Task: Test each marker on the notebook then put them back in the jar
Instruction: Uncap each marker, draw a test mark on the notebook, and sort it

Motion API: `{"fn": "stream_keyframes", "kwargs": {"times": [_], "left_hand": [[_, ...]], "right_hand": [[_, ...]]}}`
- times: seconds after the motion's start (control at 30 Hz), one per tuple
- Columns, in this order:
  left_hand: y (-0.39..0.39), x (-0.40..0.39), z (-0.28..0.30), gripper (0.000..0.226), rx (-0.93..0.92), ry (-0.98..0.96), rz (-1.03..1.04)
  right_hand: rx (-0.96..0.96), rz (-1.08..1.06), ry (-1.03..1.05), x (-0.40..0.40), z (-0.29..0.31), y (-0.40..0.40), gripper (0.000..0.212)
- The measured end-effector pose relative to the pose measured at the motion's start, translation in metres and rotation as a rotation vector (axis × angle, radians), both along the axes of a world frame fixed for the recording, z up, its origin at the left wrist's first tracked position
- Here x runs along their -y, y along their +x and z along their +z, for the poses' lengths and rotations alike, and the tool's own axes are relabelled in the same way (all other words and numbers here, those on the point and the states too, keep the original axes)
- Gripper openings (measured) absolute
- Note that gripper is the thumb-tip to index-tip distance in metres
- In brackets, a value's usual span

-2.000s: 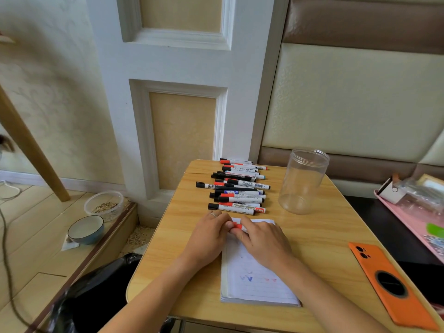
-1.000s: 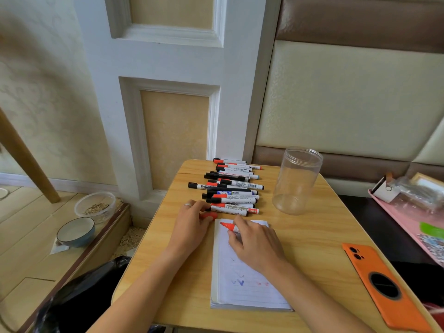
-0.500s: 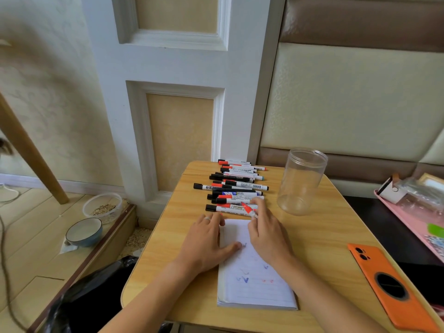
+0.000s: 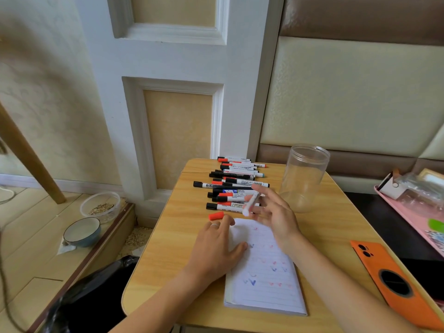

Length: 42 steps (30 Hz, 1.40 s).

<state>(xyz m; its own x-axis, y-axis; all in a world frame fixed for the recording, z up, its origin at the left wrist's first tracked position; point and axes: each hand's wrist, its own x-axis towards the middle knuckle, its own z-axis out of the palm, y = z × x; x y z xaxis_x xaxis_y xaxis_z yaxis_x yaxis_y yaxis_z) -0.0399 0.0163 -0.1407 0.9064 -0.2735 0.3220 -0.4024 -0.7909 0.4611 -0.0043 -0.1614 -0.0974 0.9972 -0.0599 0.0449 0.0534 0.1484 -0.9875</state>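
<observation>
1. White-barrelled marker (image 4: pixel 251 203), uncapped: the right hand (image 4: pixel 274 213) is holding it raised above the far edge of the white lined notebook (image 4: pixel 264 272), fingers (image 4: pixel 260 188) loosely curled on the blurred barrel; exact grip unclear. Long axis is tilting, lower end towards the page.
2. Small red plastic cap (image 4: pixel 216 215): lying on the counter (image 4: pixel 168 236) just left of the notebook, just beyond the left hand (image 4: pixel 217 248), the nearer hand for it.
3. Left hand: resting flat, fingers spread, pressing the notebook's left edge.
4. Row of capped red, black and blue markers (image 4: pixel 234 186): lying crosswise beyond the notebook.
5. Clear plastic jar (image 4: pixel 304 176): standing upright and empty, beyond and right of the right hand.
6. Orange phone case (image 4: pixel 394 282): lying at the counter's right edge.
</observation>
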Motion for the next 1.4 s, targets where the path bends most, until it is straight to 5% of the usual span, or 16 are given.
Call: {"fn": "stream_keyframes", "kwargs": {"times": [0.37,0.57,0.7,0.93,1.4], "left_hand": [[0.000,-0.004,-0.001,0.054,-0.043,0.029,-0.023],[0.009,-0.021,0.002,0.080,-0.054,0.130,-0.147],[0.008,-0.031,0.002,0.072,-0.073,0.190,-0.265],[0.004,-0.040,0.005,0.066,-0.093,0.354,-0.391],[0.002,-0.034,0.008,0.079,-0.132,0.340,-0.337]], "right_hand": [[0.111,0.138,-0.294,-0.008,-0.015,0.000,0.006],[0.076,0.065,-0.141,-0.004,-0.018,-0.004,0.029],[0.029,0.044,-0.123,-0.005,-0.019,-0.003,0.050],[-0.033,0.041,-0.146,0.000,-0.022,0.004,0.011],[-0.086,0.106,-0.189,-0.008,-0.012,0.009,0.003]]}}
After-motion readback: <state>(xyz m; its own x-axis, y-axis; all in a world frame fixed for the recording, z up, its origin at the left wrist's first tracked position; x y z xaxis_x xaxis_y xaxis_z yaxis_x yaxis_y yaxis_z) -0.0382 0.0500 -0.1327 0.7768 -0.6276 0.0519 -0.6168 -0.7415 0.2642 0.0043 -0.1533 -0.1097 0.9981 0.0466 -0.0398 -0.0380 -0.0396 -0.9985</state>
